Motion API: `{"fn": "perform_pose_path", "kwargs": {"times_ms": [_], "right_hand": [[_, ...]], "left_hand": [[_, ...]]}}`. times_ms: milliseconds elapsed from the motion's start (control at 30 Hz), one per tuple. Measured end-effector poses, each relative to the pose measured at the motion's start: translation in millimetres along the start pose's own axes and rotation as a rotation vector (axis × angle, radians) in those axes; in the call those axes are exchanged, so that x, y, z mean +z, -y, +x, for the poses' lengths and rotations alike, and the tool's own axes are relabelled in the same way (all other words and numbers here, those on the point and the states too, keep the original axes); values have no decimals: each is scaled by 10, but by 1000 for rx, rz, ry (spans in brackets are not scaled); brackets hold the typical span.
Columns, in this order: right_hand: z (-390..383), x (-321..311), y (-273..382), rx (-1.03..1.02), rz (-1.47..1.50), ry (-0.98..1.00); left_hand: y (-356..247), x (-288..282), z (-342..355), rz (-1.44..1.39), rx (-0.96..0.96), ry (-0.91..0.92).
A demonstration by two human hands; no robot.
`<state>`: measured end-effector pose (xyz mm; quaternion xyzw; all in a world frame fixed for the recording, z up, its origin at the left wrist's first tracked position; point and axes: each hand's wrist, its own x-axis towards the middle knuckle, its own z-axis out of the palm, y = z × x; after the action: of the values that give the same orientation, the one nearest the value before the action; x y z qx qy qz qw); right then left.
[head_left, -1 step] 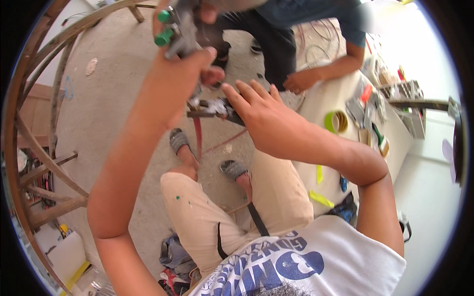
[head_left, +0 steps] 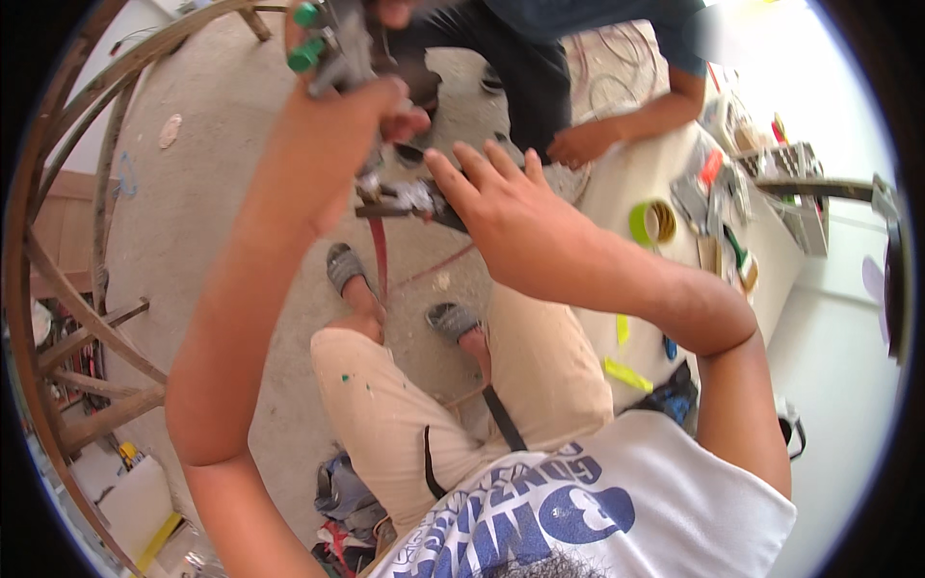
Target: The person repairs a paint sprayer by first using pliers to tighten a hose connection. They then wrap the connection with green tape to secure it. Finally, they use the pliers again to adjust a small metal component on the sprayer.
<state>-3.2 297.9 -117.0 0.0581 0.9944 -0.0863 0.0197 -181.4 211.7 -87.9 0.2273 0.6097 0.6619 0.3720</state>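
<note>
My left hand (head_left: 347, 111) is closed on a grey metal spray gun (head_left: 342, 67) with green knobs, at the top centre. My right hand (head_left: 501, 207) holds dark-handled pliers (head_left: 405, 200) in its palm, fingers partly extended over the handles; the jaws are beside the gun's lower end, and whether they touch is unclear. A red hose (head_left: 379, 250) hangs below. Part of another hand (head_left: 393, 12) shows by the gun's top, blurred.
A co-worker in dark clothes (head_left: 530, 67) leans across from me, a hand (head_left: 573, 144) at the pale bench (head_left: 617, 222). The bench holds green tape (head_left: 641, 223), scrapers (head_left: 696, 202) and brushes (head_left: 742, 265). A curved wooden frame (head_left: 101, 318) stands at left, hoses (head_left: 607, 67) behind.
Both my hands, with the spray gun and pliers, have shifted slightly up and to the left. The co-worker's lower hand has also moved a little up and left in the view.
</note>
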Motion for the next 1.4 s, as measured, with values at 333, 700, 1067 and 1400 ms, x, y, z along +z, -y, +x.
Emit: {"fn": "perform_pose_path", "kwargs": {"times_ms": [333,700,1067,1400], "right_hand": [[-102,-51,291,242,-202,-38],[134,-255,402,485,-52,125],[63,-300,378,438,11,160],[138,-349,34,46,-37,190]], "left_hand": [[75,29,193,199,100,-5],[119,45,218,136,61,27],[84,47,217,203,80,17],[-63,372,-41,64,139,-123]]}}
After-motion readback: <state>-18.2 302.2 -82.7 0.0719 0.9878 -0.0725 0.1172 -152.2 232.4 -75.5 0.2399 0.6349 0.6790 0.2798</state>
